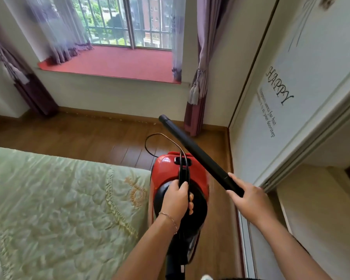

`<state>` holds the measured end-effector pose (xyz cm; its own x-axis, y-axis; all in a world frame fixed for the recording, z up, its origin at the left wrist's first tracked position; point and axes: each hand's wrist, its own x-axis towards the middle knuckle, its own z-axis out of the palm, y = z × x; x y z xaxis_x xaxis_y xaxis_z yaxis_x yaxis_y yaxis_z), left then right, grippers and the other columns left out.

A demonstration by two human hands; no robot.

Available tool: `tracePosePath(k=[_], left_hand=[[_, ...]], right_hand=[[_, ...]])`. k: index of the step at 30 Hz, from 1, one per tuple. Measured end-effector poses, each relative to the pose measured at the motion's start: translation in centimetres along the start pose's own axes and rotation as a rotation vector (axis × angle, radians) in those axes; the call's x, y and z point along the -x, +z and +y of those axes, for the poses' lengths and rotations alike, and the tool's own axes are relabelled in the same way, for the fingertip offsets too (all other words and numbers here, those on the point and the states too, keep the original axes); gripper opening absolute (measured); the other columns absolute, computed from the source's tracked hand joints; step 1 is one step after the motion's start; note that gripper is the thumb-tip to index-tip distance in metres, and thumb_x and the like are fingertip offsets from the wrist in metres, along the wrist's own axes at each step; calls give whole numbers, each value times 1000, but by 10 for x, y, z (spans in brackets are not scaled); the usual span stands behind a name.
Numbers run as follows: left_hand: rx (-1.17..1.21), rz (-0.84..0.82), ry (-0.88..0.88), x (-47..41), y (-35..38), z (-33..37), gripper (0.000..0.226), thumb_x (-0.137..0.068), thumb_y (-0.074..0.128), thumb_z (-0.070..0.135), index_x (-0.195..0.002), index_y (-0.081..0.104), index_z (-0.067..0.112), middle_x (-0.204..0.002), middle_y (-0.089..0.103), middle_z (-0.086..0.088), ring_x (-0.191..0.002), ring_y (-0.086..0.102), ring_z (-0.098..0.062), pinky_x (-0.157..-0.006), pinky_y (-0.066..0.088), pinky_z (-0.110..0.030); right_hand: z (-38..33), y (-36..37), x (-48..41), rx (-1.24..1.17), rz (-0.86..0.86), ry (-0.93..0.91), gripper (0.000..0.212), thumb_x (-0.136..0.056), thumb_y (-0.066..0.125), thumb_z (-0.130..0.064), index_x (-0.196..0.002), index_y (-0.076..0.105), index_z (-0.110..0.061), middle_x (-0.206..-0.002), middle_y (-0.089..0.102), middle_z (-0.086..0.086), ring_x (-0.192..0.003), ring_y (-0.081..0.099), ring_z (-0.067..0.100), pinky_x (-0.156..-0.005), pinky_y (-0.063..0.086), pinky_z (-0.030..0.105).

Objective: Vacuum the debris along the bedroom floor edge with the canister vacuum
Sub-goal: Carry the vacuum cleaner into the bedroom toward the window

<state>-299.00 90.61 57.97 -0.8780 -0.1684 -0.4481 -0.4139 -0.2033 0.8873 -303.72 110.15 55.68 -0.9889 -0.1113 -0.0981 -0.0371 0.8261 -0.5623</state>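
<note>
A red and black canister vacuum hangs above the wooden floor, between the bed and the wardrobe. My left hand grips its black carry handle from above. My right hand holds the near end of a black wand tube, which slants up and left with its open tip in the air toward the window wall. A thin power cord loops out from the vacuum's top. Small pale specks of debris lie along the skirting below the window seat.
A bed with a green quilted cover fills the left. A white sliding wardrobe door with lettering stands on the right. Purple curtains hang to the floor at both sides of the red window seat. A strip of wooden floor runs between them.
</note>
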Motion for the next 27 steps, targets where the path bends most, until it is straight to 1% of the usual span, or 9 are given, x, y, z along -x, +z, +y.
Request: tracePosePath(k=[2,6,8,10,14,19,21,24,27], left_hand=[[2,22,-16,-30,2,9,19,-98,35,15,-81,44,14,-56,43,-1,-33,38,-7,-34,34,-20],[-11,103,-57,-98,7,27,19,-98,34,14,-81,43,12,-57,42,-3,-32,37,-7,-33,33,-19],[-21,128,-70,-135,12,39,20,-98,34,14,-81,44,13,-57,43,-3,-33,37,-7,-33,33,-19],[-15,155,-64,-175,18,57,22,-98,34,13,-78,44,14,-57,42,-3,-33,37,-7,-33,32,-19],[28,269,-45,-251,26,105,23,-98,34,13,-76,42,11,-56,41,-3,-33,35,-8,-33,31,-18],[114,333,10,-323,23,159,24,-97,35,16,-76,45,12,-53,44,1,-34,37,-7,-33,33,-19],[163,355,19,-346,19,174,25,-97,35,17,-76,47,12,-50,46,3,-34,38,-6,-33,34,-19],[222,400,11,-382,8,191,25,-98,36,18,-77,50,13,-48,48,4,-33,40,-6,-33,36,-19],[255,448,-4,-421,-12,202,25,-98,35,17,-78,49,12,-49,47,3,-33,40,-6,-32,36,-19]], right_hand=[[-2,5,-34,1,-5,-17,52,-89,59,-35,-137,41,-42,-90,64,-10,-63,57,4,-46,37,14],[-5,18,-113,-26,-52,-53,52,-89,59,-34,-138,42,-39,-106,69,-4,-84,64,15,-68,52,26],[-5,24,-156,-39,-82,-69,53,-89,59,-33,-138,41,-39,-110,68,-4,-91,65,16,-74,54,29],[-4,25,-203,-54,-100,-93,53,-89,60,-34,-138,41,-41,-111,68,-6,-90,64,14,-69,53,25],[-8,13,-298,-54,-159,-148,53,-89,60,-35,-138,41,-40,-111,67,-9,-79,59,4,-55,40,9],[-34,-9,-404,-11,-136,-216,53,-89,61,-35,-138,41,-40,-102,68,-8,-59,51,-7,-42,31,5],[-49,-11,-438,-4,-151,-256,54,-89,61,-35,-139,40,-40,-101,68,-7,-59,52,-5,-42,31,5],[-72,-5,-485,12,-179,-331,54,-88,61,-35,-139,40,-40,-101,67,-7,-68,58,3,-49,37,8],[-98,8,-527,55,-215,-388,54,-89,60,-35,-139,39,-40,-94,60,-12,-68,57,4,-52,41,12]])
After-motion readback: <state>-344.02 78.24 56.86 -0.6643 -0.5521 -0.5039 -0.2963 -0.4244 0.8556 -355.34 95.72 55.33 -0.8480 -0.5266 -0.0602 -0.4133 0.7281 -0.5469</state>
